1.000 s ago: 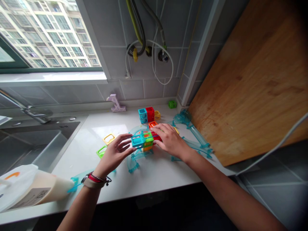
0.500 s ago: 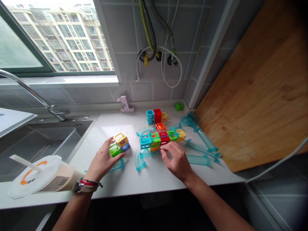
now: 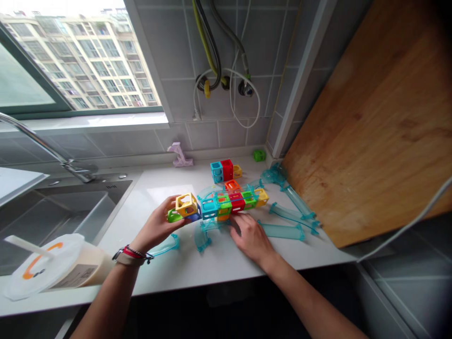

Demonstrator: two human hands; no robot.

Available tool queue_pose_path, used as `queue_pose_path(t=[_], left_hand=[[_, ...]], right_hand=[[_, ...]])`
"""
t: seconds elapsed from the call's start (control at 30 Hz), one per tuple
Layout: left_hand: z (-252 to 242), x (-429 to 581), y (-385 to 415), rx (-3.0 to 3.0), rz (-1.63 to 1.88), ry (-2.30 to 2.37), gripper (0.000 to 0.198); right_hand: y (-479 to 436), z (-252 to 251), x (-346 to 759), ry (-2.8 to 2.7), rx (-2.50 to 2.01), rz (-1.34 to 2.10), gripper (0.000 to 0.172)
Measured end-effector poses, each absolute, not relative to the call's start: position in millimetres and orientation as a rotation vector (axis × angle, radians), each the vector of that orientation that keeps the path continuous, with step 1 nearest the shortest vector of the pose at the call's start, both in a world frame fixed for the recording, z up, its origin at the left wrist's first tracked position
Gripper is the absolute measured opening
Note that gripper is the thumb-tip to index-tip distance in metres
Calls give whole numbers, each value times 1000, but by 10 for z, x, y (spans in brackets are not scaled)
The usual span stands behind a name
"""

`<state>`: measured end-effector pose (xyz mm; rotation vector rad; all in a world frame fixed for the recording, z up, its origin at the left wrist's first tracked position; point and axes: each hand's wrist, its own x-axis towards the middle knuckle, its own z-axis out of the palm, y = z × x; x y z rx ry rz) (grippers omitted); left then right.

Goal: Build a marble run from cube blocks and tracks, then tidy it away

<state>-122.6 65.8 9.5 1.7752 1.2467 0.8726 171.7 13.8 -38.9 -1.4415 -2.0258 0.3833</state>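
Left hand (image 3: pixel 158 226): thumb and fingers part-spread, clamped around the 3-block cluster (image 3: pixel 187 206) (1 yellow, 1 green, 1 blue). Right hand (image 3: pixel 251 238): fingers bent at the block row's (image 3: pixel 236 201) near side; can't tell if gripping. Change: 0.5 s ago the cluster sat apart; now it's at the row's left end, so the 2 meet or nearly do. Joint unconfirmed. Counts: row 5 across, rear block group (image 3: pixel 227 170) 3, corner green block (image 3: pixel 259 155) 1, lidded cup (image 3: pixel 76 275) 1. Teal track pieces (image 3: pixel 282 231) overlap, no clean count.
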Motion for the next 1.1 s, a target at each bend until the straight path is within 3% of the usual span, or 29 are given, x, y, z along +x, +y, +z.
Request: queue_pose_path(t=[0.2, 0.37, 1.1], left_hand=[[227, -1154, 690, 1766, 828, 1188, 70], [279, -1161, 672, 1796, 846, 1188, 70], [190, -1270, 598, 1872, 882, 1288, 66]], right_hand=[[173, -330, 1694, -2092, -1537, 371, 24], [174, -311, 1696, -2049, -1596, 326, 10], [246, -342, 1515, -2060, -1611, 232, 15]])
